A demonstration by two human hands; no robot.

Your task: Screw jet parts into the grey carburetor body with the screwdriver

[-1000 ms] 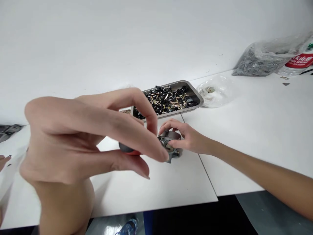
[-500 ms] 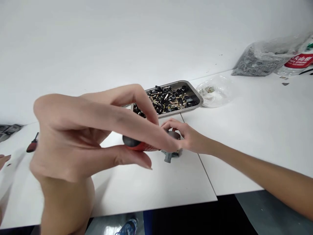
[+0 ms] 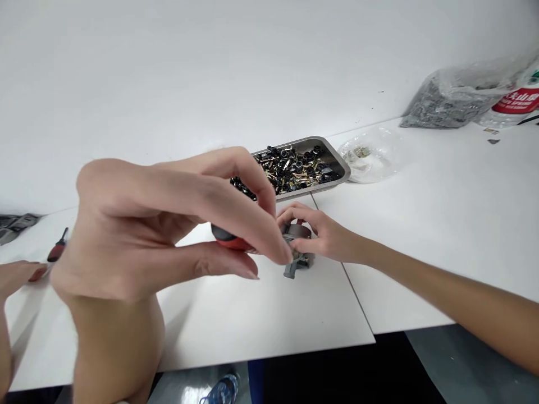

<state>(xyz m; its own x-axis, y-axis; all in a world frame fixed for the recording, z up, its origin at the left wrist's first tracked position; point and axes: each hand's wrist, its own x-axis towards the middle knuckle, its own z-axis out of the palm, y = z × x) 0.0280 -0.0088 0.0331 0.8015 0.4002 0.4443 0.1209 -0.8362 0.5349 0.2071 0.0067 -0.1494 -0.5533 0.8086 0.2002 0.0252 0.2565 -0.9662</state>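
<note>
Here left hand [image 3: 168, 224] pinches the red-black screwdriver handle [image 3: 229, 240]; right hand [image 3: 320, 235] clamps the small grey metal part [image 3: 297, 264] on tabletop [image 3: 273, 314]. Part looks stiff, light, slippery; hold its sides.

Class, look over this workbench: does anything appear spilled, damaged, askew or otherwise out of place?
Nothing stands out. The metal tray keeps its small parts inside, the bags at the back are closed up, and the left hand and right hand work a red-handled screwdriver on a grey part.

A red label [image 3: 519, 101] on the plastic bottle [image 3: 514, 104] at far right carries white lettering, too blurred to read.
</note>
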